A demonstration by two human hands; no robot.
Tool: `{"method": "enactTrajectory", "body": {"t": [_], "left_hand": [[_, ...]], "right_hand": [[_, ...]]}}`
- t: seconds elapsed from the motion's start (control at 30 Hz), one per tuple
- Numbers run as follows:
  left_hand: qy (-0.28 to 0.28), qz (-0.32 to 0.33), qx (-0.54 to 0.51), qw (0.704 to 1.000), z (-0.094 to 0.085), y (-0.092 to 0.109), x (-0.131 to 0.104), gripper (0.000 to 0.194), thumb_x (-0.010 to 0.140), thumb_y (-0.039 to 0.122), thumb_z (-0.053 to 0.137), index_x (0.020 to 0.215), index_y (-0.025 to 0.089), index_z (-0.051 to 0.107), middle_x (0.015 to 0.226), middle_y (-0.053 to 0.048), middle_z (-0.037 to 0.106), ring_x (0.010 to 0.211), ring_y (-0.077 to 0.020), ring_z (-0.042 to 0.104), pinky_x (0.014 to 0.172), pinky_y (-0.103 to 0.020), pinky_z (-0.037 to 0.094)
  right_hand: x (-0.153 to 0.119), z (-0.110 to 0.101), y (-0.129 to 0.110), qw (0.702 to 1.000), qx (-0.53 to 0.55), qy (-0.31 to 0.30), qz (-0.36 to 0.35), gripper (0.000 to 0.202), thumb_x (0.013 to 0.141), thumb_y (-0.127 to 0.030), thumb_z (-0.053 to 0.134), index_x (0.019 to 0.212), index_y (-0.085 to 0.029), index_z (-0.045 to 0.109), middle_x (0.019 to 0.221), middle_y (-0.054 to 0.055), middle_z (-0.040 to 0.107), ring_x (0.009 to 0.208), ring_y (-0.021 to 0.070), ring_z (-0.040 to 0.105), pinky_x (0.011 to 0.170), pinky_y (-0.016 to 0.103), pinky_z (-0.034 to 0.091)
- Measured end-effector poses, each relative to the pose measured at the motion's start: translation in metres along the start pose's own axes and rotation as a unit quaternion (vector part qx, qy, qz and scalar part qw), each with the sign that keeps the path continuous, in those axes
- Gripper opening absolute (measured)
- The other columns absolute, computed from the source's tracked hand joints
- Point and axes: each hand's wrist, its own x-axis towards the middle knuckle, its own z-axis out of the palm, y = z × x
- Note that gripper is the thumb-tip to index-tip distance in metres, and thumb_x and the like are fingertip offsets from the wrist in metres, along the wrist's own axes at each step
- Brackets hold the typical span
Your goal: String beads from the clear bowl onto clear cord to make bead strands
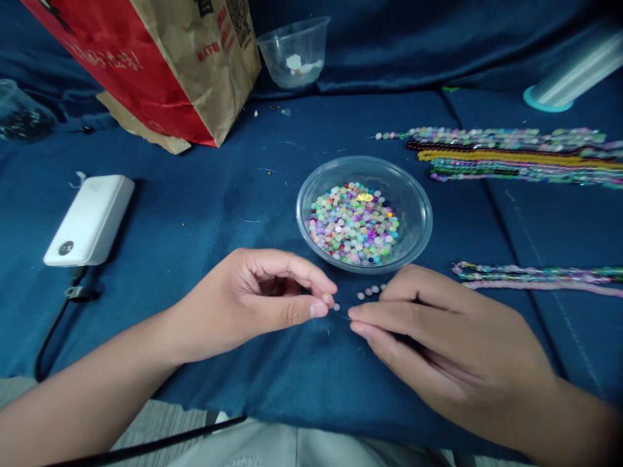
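My left hand (272, 292) is closed, thumb and forefinger pinching a small pale bead (328, 298). Just right of those fingertips is another tiny bead (336, 307), beside a thin clear thread (343, 316) that runs toward my right hand (448, 344). The right fingertips pinch that thread; most of its length is hidden or too fine to follow. A short row of pale pinkish beads (368, 291) shows by the right forefinger, partly covered by the hand. Behind both hands stands a clear round plastic bowl (304, 224) of mixed coloured beads (355, 227).
Strung bead strands (516, 155) lie at the back right, more strands (535, 275) nearer. A white power bank (92, 220) with a black cable (53, 337) sits left. At the back are a paper bag (209, 71), a clear cup (296, 55) and a clear cylinder (579, 71).
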Motion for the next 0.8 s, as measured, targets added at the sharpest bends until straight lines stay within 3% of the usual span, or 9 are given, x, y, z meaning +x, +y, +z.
{"method": "enactTrajectory", "body": {"t": [0.27, 0.5, 0.7, 0.8], "left_hand": [[-0.008, 0.023, 0.142, 0.99, 0.0029, -0.0018, -0.0054, 0.014, 0.095, 0.029, 0.089, 0.102, 0.017, 0.085, 0.091, -0.005, 0.082, 0.074, -0.0111, 0.069, 0.065, -0.017, 0.053], [-0.039, 0.066, 0.172, 0.982, 0.0053, -0.0022, -0.0045, 0.01, 0.099, 0.023, 0.084, 0.105, 0.016, 0.082, 0.094, -0.004, 0.083, 0.073, -0.0088, 0.062, 0.066, -0.018, 0.049], [-0.039, 0.081, 0.205, 0.975, 0.0048, -0.0059, -0.0026, 0.009, 0.099, 0.026, 0.086, 0.104, 0.019, 0.085, 0.096, -0.002, 0.085, 0.082, -0.012, 0.074, 0.07, -0.02, 0.054], [-0.037, 0.14, 0.234, 0.961, 0.0037, -0.0092, -0.0008, 0.01, 0.098, 0.026, 0.088, 0.106, 0.02, 0.086, 0.097, -0.001, 0.086, 0.086, -0.0134, 0.079, 0.077, -0.021, 0.059]], "right_hand": [[-0.002, 0.0051, -0.0023, 1.0, 0.015, -0.015, 0.01, 0.03, 0.108, -0.017, 0.064, 0.084, -0.021, 0.081, 0.086, 0.003, 0.075, 0.075, 0.0145, 0.069, 0.066, 0.03, 0.05], [-0.0016, 0.0069, -0.0026, 1.0, 0.002, -0.028, 0.01, 0.023, 0.108, -0.014, 0.064, 0.102, -0.02, 0.085, 0.086, 0.003, 0.074, 0.075, 0.0142, 0.068, 0.067, 0.029, 0.05], [-0.0014, 0.0084, -0.0028, 1.0, 0.013, -0.015, 0.01, 0.023, 0.106, -0.012, 0.064, 0.099, -0.019, 0.084, 0.088, 0.003, 0.075, 0.078, 0.0137, 0.071, 0.07, 0.028, 0.053], [-0.0006, 0.0085, -0.0031, 1.0, 0.011, -0.005, 0.014, 0.023, 0.106, -0.011, 0.065, 0.096, -0.02, 0.083, 0.087, 0.002, 0.076, 0.078, 0.0128, 0.071, 0.071, 0.027, 0.053]]}}
